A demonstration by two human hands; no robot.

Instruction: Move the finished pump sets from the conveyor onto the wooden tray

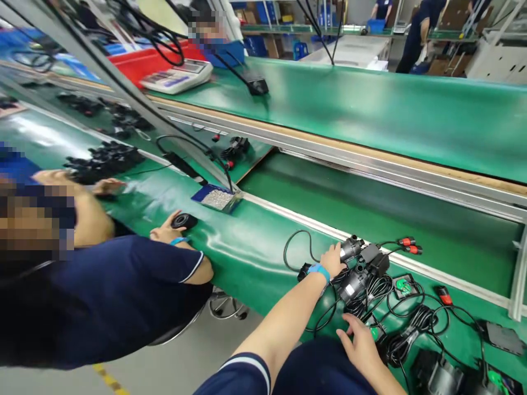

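Several black pump-like units (pixel 354 284) with bundled black cables (pixel 407 334) lie on the green worktop (pixel 255 263) at the lower right. My left hand (pixel 332 261), with a blue band at the wrist, is wrapped round the side of the upper black unit (pixel 351 248). Near the worktop's front edge, my right hand (pixel 357 337) hovers beside the cables with thumb and fingers apart and nothing in it. Red-capped connectors (pixel 444 295) and small open housings with green inside (pixel 404 285) lie among the cables.
To the left sits a person in a dark blue shirt (pixel 135 291), one hand on a black round part (pixel 184 221). A blue tray of small pieces (pixel 217 197) stands beyond. A metal rail (pixel 370 269) borders the worktop. A white scale (pixel 179 75) rests on the raised shelf.
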